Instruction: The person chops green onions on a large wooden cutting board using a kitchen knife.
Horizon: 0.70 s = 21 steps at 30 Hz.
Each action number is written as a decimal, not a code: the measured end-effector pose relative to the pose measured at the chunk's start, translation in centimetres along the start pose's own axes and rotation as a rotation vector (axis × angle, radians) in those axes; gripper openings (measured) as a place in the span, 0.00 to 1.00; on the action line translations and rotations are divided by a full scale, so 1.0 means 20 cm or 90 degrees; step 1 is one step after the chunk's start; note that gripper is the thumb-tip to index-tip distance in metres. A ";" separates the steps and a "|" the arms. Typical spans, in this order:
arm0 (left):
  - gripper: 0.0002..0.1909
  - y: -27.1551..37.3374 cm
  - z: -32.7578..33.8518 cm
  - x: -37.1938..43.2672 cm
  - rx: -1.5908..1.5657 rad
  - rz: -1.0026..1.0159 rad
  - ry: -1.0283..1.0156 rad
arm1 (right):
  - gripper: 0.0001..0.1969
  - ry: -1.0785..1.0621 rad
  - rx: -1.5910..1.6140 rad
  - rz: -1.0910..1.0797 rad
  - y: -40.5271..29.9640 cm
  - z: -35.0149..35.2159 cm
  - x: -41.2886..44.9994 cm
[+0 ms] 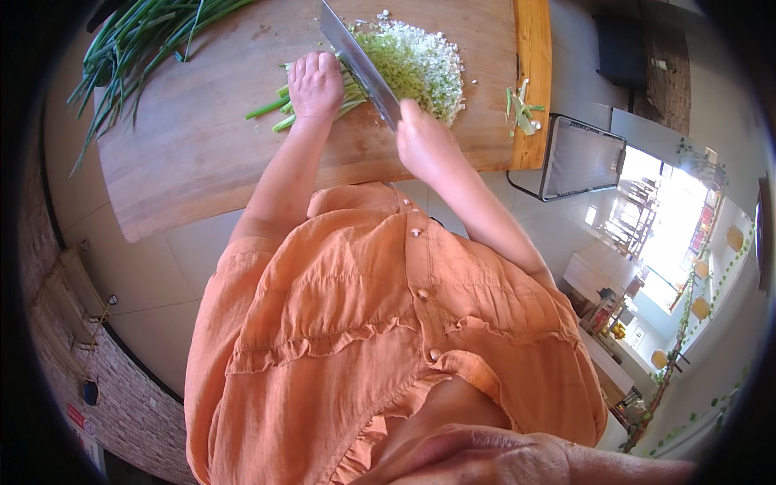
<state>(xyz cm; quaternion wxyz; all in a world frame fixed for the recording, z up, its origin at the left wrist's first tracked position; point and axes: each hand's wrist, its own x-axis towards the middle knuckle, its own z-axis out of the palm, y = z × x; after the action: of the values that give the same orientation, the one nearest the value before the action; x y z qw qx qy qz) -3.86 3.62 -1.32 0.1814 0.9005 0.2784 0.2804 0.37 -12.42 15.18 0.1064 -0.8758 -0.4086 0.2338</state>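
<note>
My left hand (316, 85) presses down on a bunch of scallion stalks (285, 109) on the wooden cutting board (200, 163), its fingers curled beside the blade. In my right hand (424, 136) is the handle of a wide-bladed cleaver (361, 66), which crosses the stalks at a slant. The handle itself is hidden by the fingers. Right of the blade lies a pile of chopped scallions (418, 66), green near the cleaver and white further out. Long green scallion leaves (151, 48) lie at the board's upper left.
Scallion trimmings (522, 112) lie on the yellowish wooden strip (532, 48) along the right side. Beyond that corner stands a wire-framed basket (582, 157), below board level. The board's near edge runs just in front of my body. Tiled floor (145, 273) shows at the lower left.
</note>
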 end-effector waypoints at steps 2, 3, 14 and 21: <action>0.04 0.00 -0.01 -0.01 -0.002 -0.006 -0.006 | 0.05 -0.019 0.008 0.000 -0.02 -0.02 -0.09; 0.04 0.00 -0.01 0.00 -0.007 -0.003 -0.012 | 0.06 -0.066 -0.002 0.044 -0.03 -0.02 -0.14; 0.05 0.02 -0.01 0.03 -0.021 -0.005 -0.014 | 0.05 -0.002 -0.013 0.008 0.04 0.09 0.12; 0.04 0.00 -0.01 0.00 -0.004 -0.010 -0.035 | 0.05 -0.065 0.018 0.043 0.00 0.03 -0.12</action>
<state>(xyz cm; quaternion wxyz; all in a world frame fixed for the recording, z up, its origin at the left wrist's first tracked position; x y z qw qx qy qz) -4.01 3.65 -1.11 0.1942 0.9049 0.2797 0.2553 -1.33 -14.17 15.42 0.0896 -0.8743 -0.3806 0.2875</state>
